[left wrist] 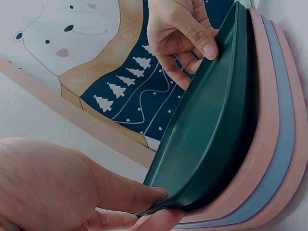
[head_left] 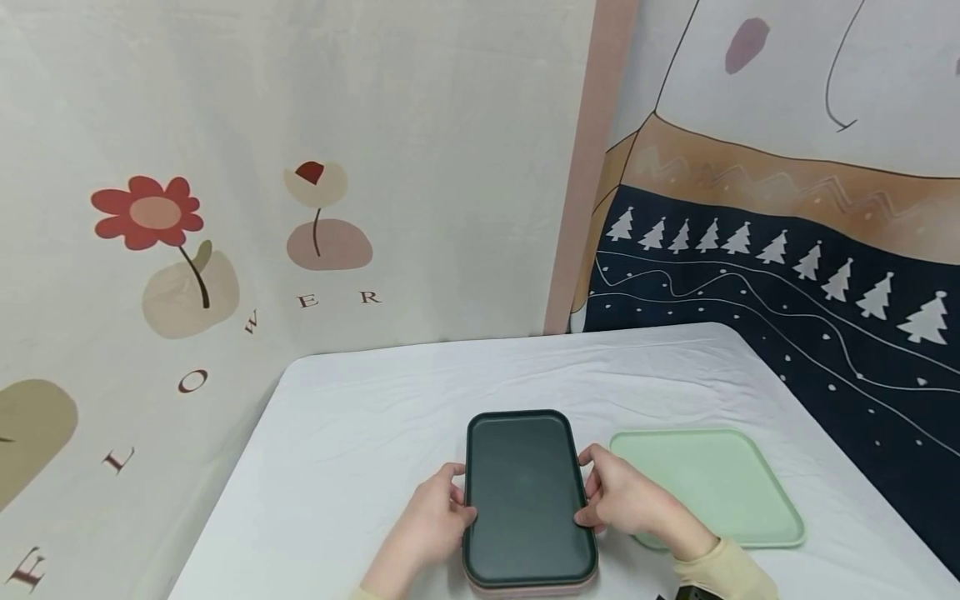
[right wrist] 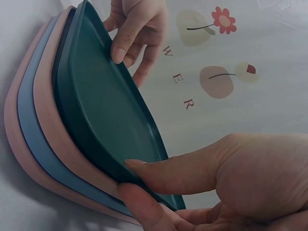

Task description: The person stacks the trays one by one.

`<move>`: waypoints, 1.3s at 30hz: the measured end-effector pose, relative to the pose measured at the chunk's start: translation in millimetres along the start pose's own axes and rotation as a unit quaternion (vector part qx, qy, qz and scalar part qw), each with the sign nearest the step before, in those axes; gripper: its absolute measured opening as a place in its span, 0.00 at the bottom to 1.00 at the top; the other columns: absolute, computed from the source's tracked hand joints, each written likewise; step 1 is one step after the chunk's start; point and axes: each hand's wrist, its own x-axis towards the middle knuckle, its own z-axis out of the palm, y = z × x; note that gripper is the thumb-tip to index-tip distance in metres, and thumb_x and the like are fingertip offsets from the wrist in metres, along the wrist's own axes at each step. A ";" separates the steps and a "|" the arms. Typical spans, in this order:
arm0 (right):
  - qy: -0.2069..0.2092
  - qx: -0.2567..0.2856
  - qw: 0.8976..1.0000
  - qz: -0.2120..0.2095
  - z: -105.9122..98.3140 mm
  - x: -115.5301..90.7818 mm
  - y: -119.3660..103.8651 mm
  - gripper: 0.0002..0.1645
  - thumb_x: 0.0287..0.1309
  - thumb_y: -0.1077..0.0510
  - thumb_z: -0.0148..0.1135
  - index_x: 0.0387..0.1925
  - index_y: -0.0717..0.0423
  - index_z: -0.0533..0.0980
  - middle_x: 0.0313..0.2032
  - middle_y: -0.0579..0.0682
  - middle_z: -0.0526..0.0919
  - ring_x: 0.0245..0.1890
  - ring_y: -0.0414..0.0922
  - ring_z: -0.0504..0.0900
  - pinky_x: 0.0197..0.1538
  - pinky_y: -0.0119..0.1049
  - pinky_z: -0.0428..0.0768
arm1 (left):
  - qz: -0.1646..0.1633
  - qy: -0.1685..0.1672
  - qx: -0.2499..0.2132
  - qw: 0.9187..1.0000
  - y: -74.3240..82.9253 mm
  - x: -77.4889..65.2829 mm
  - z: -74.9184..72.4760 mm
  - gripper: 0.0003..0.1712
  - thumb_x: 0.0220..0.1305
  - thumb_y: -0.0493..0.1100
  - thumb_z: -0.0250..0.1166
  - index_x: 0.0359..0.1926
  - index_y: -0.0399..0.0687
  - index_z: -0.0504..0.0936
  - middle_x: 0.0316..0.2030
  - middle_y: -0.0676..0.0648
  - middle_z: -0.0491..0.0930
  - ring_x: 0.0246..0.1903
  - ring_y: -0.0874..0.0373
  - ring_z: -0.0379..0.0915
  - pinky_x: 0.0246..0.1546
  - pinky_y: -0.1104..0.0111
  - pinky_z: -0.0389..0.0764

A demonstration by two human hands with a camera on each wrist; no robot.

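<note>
A dark green rectangular tray (head_left: 528,500) lies on top of a stack in the middle of the table. Under it, in the left wrist view, come a pink tray (left wrist: 267,86), a blue tray (left wrist: 284,91) and another pink tray (left wrist: 299,96). My left hand (head_left: 435,517) grips the green tray's left rim, thumb over the edge and fingers at its outer side. Opposite it, my right hand (head_left: 626,496) pinches the right rim the same way. In the right wrist view, the green tray (right wrist: 103,86) sits close on the upper pink one.
A light green tray (head_left: 720,487) lies flat to the right of the stack, partly behind my right forearm. White cloth (head_left: 360,433) covers the table. Behind stand a cream curtain (head_left: 465,167) with printed flowers and a dark printed cloth (head_left: 825,333).
</note>
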 end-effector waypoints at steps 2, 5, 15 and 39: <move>-0.001 -0.001 1.000 -0.002 0.2 0.0 0.7 0.43 0.48 0.75 0.77 0.62 0.75 0.61 0.34 0.59 0.73 0.23 0.50 0.83 0.28 0.44 0.87 | -0.001 0.001 0.001 1.000 0.4 -0.4 0.2 0.36 0.66 0.29 0.68 0.72 0.27 0.67 0.37 0.45 0.74 0.31 0.55 0.76 0.27 0.65 0.84; -0.001 -0.002 1.000 -0.005 0.4 -0.1 1.6 0.43 0.48 0.75 0.77 0.62 0.75 0.61 0.34 0.59 0.73 0.23 0.50 0.83 0.28 0.44 0.87 | -0.003 0.001 -0.003 1.000 1.0 -0.6 0.6 0.36 0.66 0.29 0.68 0.72 0.27 0.66 0.37 0.45 0.74 0.32 0.55 0.76 0.27 0.65 0.84; 0.004 -0.004 1.000 -0.008 2.0 -1.3 1.5 0.44 0.48 0.75 0.77 0.62 0.75 0.61 0.33 0.59 0.73 0.22 0.50 0.83 0.27 0.43 0.86 | -0.016 0.003 0.008 1.000 -0.9 -0.5 2.5 0.36 0.66 0.30 0.68 0.72 0.28 0.67 0.37 0.45 0.75 0.31 0.54 0.77 0.27 0.64 0.84; 0.010 0.014 1.000 -0.007 -1.2 -4.4 1.4 0.46 0.49 0.73 0.78 0.64 0.77 0.61 0.35 0.59 0.73 0.23 0.51 0.84 0.29 0.43 0.87 | -0.005 0.014 0.056 0.998 1.8 0.9 2.3 0.37 0.64 0.32 0.71 0.71 0.27 0.68 0.36 0.47 0.75 0.34 0.55 0.73 0.34 0.62 0.78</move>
